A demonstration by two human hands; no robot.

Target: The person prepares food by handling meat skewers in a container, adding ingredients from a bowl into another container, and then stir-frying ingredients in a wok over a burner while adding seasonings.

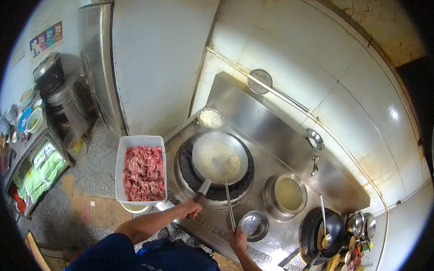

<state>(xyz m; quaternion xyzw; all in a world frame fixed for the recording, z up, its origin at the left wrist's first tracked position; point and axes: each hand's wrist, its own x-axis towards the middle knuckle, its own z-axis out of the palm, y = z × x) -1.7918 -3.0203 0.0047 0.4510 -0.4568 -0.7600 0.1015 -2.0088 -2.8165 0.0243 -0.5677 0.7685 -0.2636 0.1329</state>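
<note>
My left hand (192, 208) is wrapped around the dark handle of a metal wok (241, 149), which sits over the black burner ring (183, 166). Pale pieces in cloudy liquid lie in the wok, blurred by what looks like steam. In my right hand (237, 239) is the long metal handle of a cooking ladle or spatula (229, 200); its head rests in the wok's contents and shows only faintly. Beside that hand stands a small steel bowl (254, 226). Left of the wok, a translucent plastic bin (119, 168) holds cut raw red meat (144, 172).
Behind the wok stands a bowl of white chopped food (210, 118). Rightward are a steel pot (268, 194) of yellowish liquid, a faucet (315, 165) and a dark wok (307, 228) with a ladle (323, 218). A strainer (260, 81) hangs behind the wall pipe (283, 96).
</note>
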